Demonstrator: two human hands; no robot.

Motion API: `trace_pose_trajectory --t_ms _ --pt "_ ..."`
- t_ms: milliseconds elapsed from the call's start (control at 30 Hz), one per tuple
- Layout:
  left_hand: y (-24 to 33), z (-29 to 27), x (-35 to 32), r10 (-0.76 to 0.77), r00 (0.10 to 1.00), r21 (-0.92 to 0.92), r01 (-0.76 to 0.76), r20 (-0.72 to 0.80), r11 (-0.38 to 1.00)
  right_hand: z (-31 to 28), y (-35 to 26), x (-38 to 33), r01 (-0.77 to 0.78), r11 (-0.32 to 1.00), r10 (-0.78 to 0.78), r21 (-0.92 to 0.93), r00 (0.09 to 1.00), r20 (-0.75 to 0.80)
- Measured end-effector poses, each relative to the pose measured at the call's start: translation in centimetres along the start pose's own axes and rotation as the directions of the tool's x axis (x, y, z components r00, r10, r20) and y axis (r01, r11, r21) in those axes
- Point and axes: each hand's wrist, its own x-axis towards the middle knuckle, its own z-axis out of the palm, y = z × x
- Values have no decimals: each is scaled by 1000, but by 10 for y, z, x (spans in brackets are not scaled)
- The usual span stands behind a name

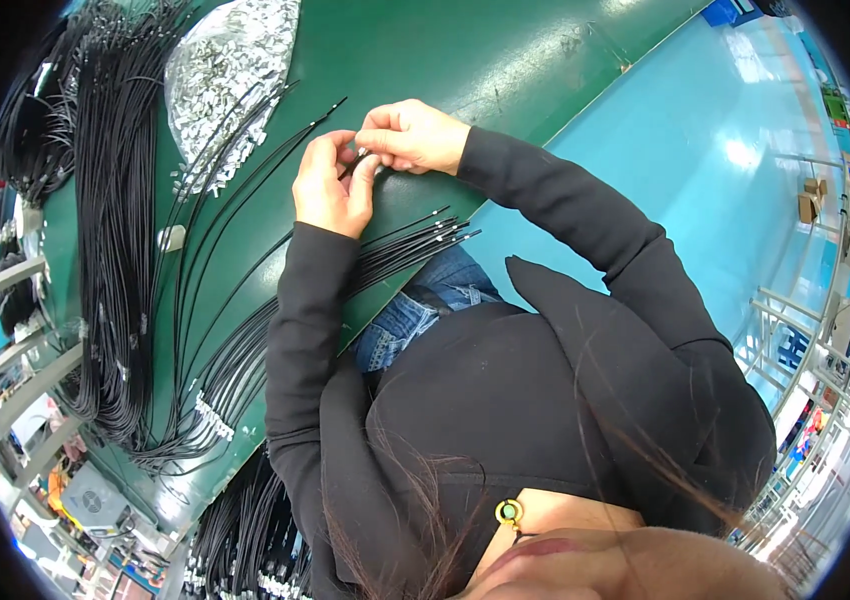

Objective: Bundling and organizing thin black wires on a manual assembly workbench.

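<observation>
Over the green table (425,60) my two hands meet, fingertips almost touching. My left hand (333,190) is closed in a pinch on a thin black cable (354,164), mostly hidden by the fingers. My right hand (413,137) comes from the right and pinches at the same cable's end, where a small pale bit shows; its exact shape is hidden. Several loose black cables (310,126) with light tips lie just left of my hands. Below my left wrist, a bunch of black cables (405,246) with pale-banded ends runs under the forearm.
A clear plastic bag (235,70) spills small silvery-white pieces at the far left. Beside it lies a thick black cable bundle (115,200). White tags (213,415) sit on the nearer cables, and a small whitish object (172,238) rests between. Blue floor (665,150) lies beyond the table's edge.
</observation>
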Motion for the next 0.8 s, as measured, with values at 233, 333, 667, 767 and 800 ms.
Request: trace_pose_trajectory --t_ms 233,333,667,767,800 --pt "-2 1 4 32 996 4 -32 -80 999 -6 4 -3 -195 942 203 272 979 -1" --pt "-3 0 2 19 998 -1 -19 -66 1000 -12 6 -5 -136 936 129 325 991 44" --pt "-1 -3 0 54 999 68 -53 -7 996 -11 2 -10 -79 960 67 269 996 55" --pt "-2 -4 0 129 990 119 -134 47 984 -13 1 -10 -116 963 106 243 993 54" --pt "-2 -4 0 144 989 121 -148 37 982 -14 1 -10 -109 963 99 246 994 54"
